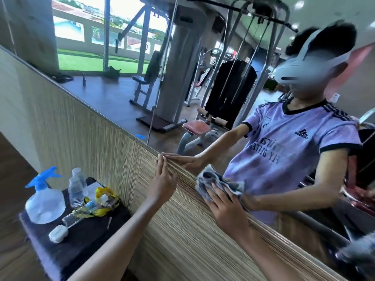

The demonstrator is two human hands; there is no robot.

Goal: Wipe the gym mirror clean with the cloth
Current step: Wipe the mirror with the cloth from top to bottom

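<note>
Right forearm first, closest to the lens, rising from the bottom edge and angling up toward the glass, with the left forearm coming in beside it from lower left. Now the big picture: the mirror [182,88] fills the upper right, slanting across the view, and it reflects gym machines, a bright window and a person in a purple shirt. Below it runs a striped wood-grain wall panel [91,138], meeting the mirror along its lower edge. Down at lower left sits a dark-topped table [81,240] against that panel. On to the hands: the left hand [162,179] is wide and flat, fingers straight and together, fingertips touching the mirror's bottom edge right where the glass meets the panel. The right hand [225,205] works further right, fingers spread and bent over the bunched grey cloth [211,179], holding it pressed against the low strip of the glass; the cloth bulges out above the fingertips and is blurred. On the table, a clear spray bottle [44,203] with a blue trigger stands at the left, a water bottle [76,191] just beside it, a crumpled yellow bag [103,193] nearer the panel, and a small white case [58,233] lies at the front.
</note>
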